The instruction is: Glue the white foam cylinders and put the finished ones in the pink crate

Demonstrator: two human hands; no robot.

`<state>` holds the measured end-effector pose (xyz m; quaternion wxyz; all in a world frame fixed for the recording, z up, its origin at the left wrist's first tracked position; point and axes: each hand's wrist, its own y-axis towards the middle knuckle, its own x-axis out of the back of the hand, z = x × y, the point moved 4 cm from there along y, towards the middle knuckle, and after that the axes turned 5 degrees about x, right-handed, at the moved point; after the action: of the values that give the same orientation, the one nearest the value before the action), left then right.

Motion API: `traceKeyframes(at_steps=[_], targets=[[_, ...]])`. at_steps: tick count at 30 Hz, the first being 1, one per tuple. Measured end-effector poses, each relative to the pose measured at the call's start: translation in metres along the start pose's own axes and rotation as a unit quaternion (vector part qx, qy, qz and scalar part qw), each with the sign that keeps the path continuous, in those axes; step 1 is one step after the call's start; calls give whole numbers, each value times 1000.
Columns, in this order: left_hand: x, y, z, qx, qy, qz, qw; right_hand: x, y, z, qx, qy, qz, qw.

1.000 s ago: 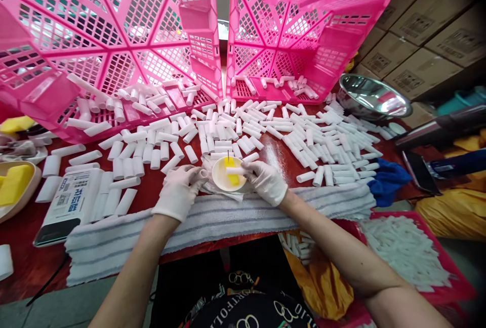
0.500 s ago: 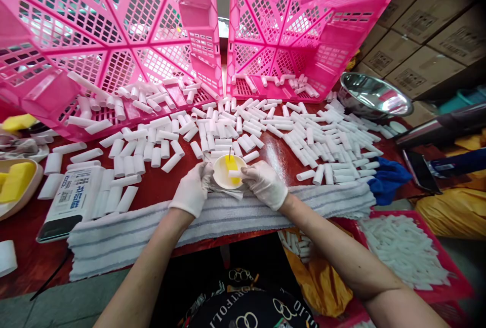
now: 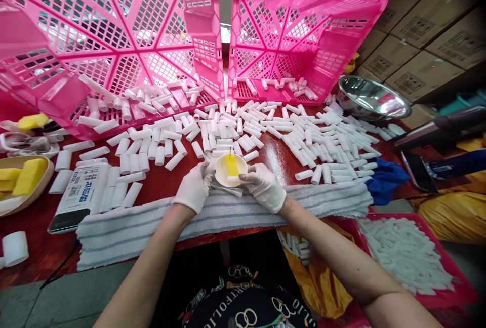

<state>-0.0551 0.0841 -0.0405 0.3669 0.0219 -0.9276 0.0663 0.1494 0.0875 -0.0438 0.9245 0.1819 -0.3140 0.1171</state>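
A small white bowl (image 3: 219, 172) sits at the front of the table, with a yellow sponge block (image 3: 232, 164) and a thin upright pin inside it. My right hand (image 3: 265, 186), in a white glove, pinches a short white tube (image 3: 233, 179) over the bowl's near side, by the sponge. Also gloved, my left hand (image 3: 193, 188) is closed at the bowl's left rim; what its fingers hold is hidden. Beneath both hands lies a striped towel (image 3: 152, 227). Many loose white tubes (image 3: 212, 130) are scattered just beyond the bowl.
Two pink baskets (image 3: 140, 49) stand tipped on their sides at the back. Left are an electronic scale (image 3: 79, 196) and a dish (image 3: 47, 178) of yellow sponges. A steel basin (image 3: 374, 97), blue cloth (image 3: 387, 181) and cartons (image 3: 417, 29) are right. A low crate (image 3: 459, 280) holds white pieces.
The tube in my right hand has moved slightly down and left, toward the bowl's near rim. My left hand stays beside the bowl. The view has shifted a little.
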Motion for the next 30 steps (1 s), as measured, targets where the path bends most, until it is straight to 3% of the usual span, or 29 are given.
traceKeyframes(at_steps=[4, 7, 10, 13, 16, 19, 23, 26, 30], targets=[[-3, -1, 10, -13, -126, -17, 992, 10, -9, 13, -31, 112, -44, 992], [-3, -13, 2, -55, -180, -21, 982, 22, -17, 21, -75, 195, -83, 974], [-4, -30, -18, -99, -190, 25, 976, 26, -21, 24, -170, 274, -59, 945], [-4, -43, -34, -130, -164, 70, 975, 27, -20, 27, -197, 264, -17, 944], [-1, -48, -42, -129, -104, 80, 983, 33, -18, 33, -153, 157, -27, 975], [1, -49, -45, -69, -41, 83, 993, 41, -18, 45, -11, -57, -42, 997], [-4, -48, -52, -1, -10, 67, 998, 49, -21, 59, 184, -293, -82, 935], [-12, -48, -60, -5, -4, 51, 999, 48, -22, 60, 213, -336, -102, 912], [-20, -55, -67, -24, 53, -27, 998, 31, -24, 55, 145, -293, -89, 941]])
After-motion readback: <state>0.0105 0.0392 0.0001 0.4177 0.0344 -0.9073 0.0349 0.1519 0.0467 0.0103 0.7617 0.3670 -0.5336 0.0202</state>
